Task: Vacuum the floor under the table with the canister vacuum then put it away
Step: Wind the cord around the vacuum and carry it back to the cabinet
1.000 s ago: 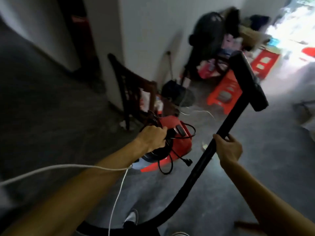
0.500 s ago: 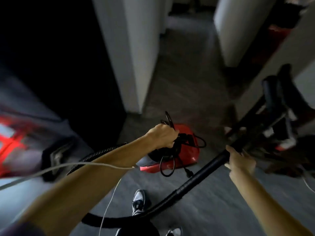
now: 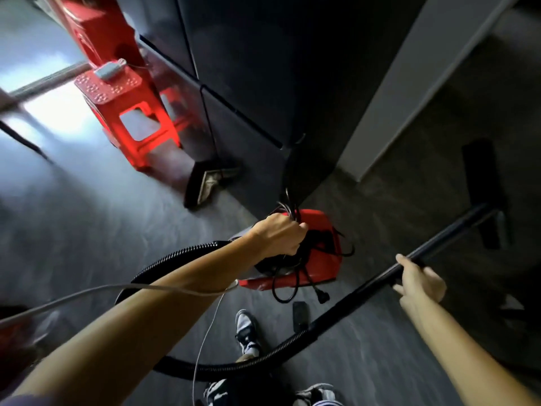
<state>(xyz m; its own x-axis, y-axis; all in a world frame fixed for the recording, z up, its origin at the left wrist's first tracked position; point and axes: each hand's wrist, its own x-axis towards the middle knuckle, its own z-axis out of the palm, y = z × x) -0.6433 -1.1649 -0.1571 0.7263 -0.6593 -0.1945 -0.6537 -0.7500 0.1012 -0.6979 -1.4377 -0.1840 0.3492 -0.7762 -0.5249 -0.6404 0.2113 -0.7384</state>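
Head view, looking down: left hand (image 3: 278, 235) is clenched on the bundled black power cord (image 3: 295, 259) at the top of the red canister vacuum (image 3: 316, 253), apparently carrying it just above the dark floor, though the motion blur leaves it unclear whether the base is touching. Right hand (image 3: 418, 282) is wrapped around the black wand (image 3: 439, 247), holding it angled up to the right, with the floor head (image 3: 486, 194) at its far end. The ribbed hose (image 3: 234, 367) loops low and near, passing right in front of the person's shoes (image 3: 247, 332). The plug (image 3: 322, 297) and a loop of cord hang loose below the canister. Risks as I judge them: the hanging plug or the low hose could snag a foot mid-step; a grip partly on cord rather than a solid handle could let the canister slip or swing; the raised floor head could knock the pale wall corner (image 3: 389, 98) or the dark cabinet front (image 3: 263, 68) in this tight passage. A red plastic stool (image 3: 123, 104) and a broom head (image 3: 210, 180) sit far left, close to the route.
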